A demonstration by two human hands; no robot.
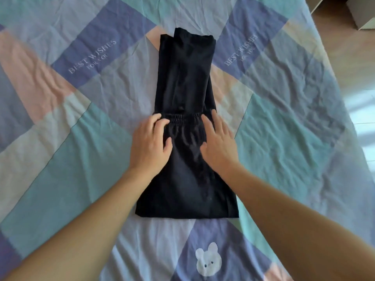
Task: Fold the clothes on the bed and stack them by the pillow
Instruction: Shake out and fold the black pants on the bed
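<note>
A pair of black trousers (186,78) lies lengthwise in the middle of the bed, legs together and pointing away from me. The near part is folded over, so the elastic waistband (180,118) lies across the middle of the garment. My left hand (151,142) rests on the left end of the waistband, its fingertips bent onto the gathered elastic. My right hand (218,140) lies flat on the right side of the folded part, fingers straight. No pillow is in view.
The bed is covered by a patchwork sheet (81,128) in teal, purple, pink and grey with printed words and a white bunny patch (208,260). The bed's right edge borders a wooden floor (357,63), with pale furniture at the top right corner.
</note>
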